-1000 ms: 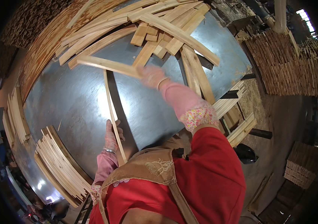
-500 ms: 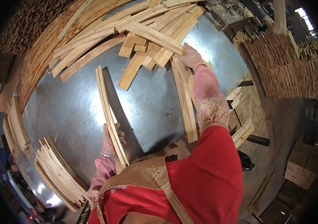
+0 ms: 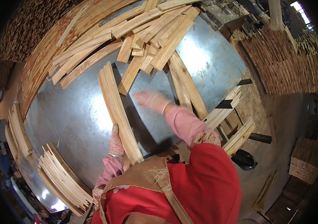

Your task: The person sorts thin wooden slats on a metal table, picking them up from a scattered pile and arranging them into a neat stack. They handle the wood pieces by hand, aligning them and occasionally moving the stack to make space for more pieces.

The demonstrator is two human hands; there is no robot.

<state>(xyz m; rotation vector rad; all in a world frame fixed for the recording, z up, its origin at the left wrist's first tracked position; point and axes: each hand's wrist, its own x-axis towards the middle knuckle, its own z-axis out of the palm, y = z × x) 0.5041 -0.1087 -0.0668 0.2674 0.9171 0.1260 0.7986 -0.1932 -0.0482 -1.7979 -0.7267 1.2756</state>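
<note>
Partly hidden, left hand [image 3: 116,145] with grip around wooden strips [image 3: 118,110], and right hand [image 3: 152,100] blurred, grip impossible to tell.

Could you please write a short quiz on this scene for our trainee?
1. True or false: the left hand is holding a bundle of planks.
2. Fill in the gap: the right hand is on the ____ side of that bundle.
3. Where does the jumbled pile of boards lie?
a) In the right hand
b) On the far part of the table
c) Under the left hand

Key: 1 true; 2 right; 3 b.
</note>
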